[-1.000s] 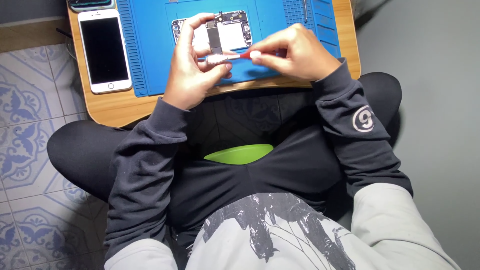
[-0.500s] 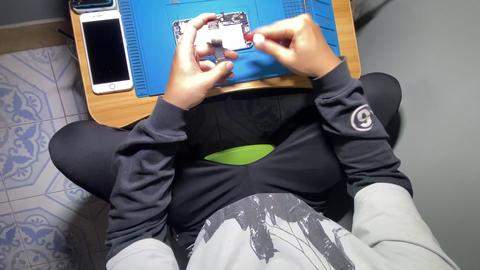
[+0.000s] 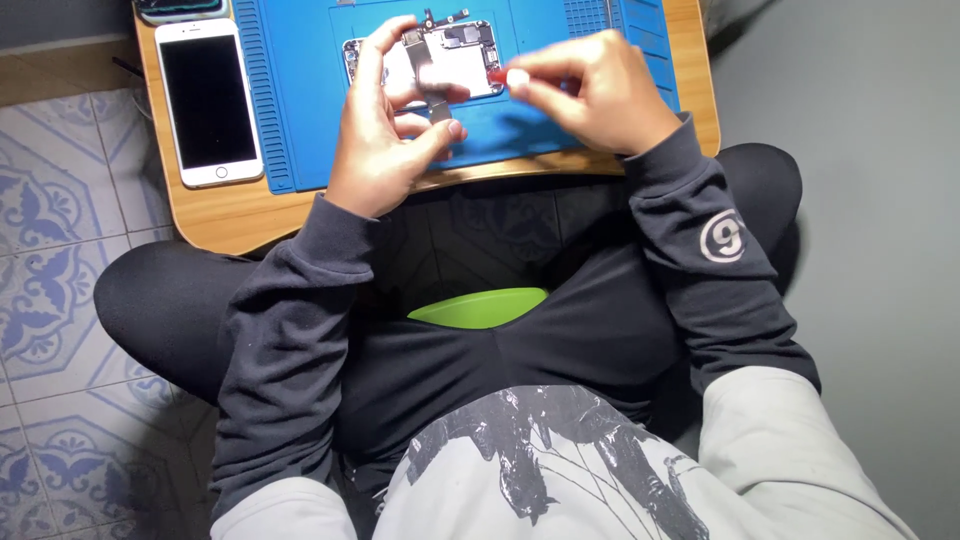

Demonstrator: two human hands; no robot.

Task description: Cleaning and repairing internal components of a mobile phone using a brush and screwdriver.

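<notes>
An opened phone body [image 3: 450, 55] with bare internal parts lies on a blue work mat [image 3: 300, 90] on a small wooden table [image 3: 230, 215]. My left hand [image 3: 385, 130] grips the opened phone from its left side, thumb and fingers around its lower edge. My right hand [image 3: 590, 90] is at the phone's right edge, fingers pinched on a small red tool [image 3: 497, 76] whose tip touches the phone. The hand is blurred by motion.
A white phone with a dark screen [image 3: 208, 100] lies face up on the table left of the mat. Another dark device [image 3: 180, 8] sits at the table's far left corner. A green object [image 3: 480, 308] rests in my lap. Patterned floor tiles lie to the left.
My right hand has lifted and shifted toward the phone's right edge with the red tool. My left hand keeps its hold on the phone, which sits a little higher.
</notes>
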